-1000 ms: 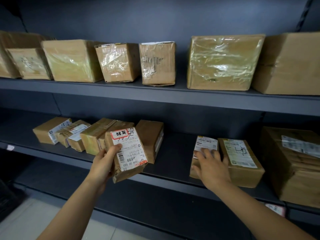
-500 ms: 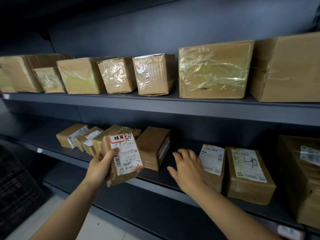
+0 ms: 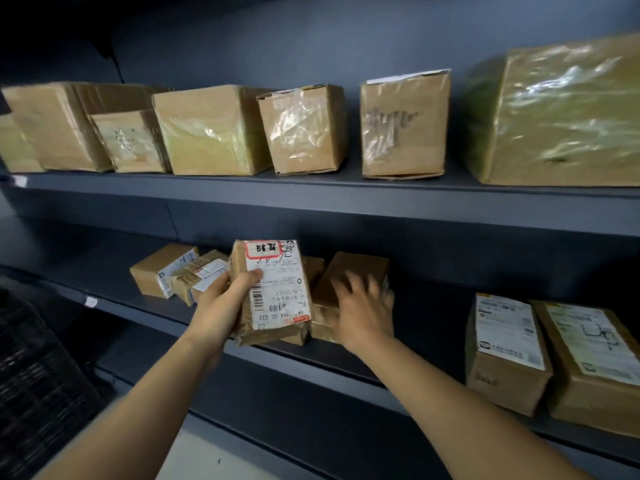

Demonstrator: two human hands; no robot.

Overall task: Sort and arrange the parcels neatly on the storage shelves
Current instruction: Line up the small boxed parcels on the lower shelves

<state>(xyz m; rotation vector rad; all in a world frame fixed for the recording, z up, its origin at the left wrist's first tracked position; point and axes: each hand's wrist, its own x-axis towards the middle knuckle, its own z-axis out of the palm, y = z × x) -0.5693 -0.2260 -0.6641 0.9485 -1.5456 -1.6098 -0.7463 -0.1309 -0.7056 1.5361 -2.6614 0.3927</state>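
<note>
My left hand [image 3: 221, 308] grips a small brown parcel with a white label and red sticker [image 3: 275, 292], held upright just in front of the lower shelf [image 3: 346, 367]. My right hand [image 3: 363, 311], blurred, lies with spread fingers on a plain brown parcel [image 3: 353, 271] standing on that shelf right behind the held one. Left of them sit two small labelled parcels [image 3: 166, 271]. Two flat labelled parcels [image 3: 505, 344] lie at the right of the lower shelf.
The upper shelf [image 3: 311, 199] carries a row of several taped cardboard boxes [image 3: 214, 129], with a large wrapped box [image 3: 557, 112] at the right. A dark crate [image 3: 38, 372] stands on the floor at the lower left. Bare shelf lies between the middle and right parcels.
My right hand has moved left, from the flat labelled parcels onto the plain brown parcel. My view has swung left. The left hand still holds the labelled parcel, now more upright.
</note>
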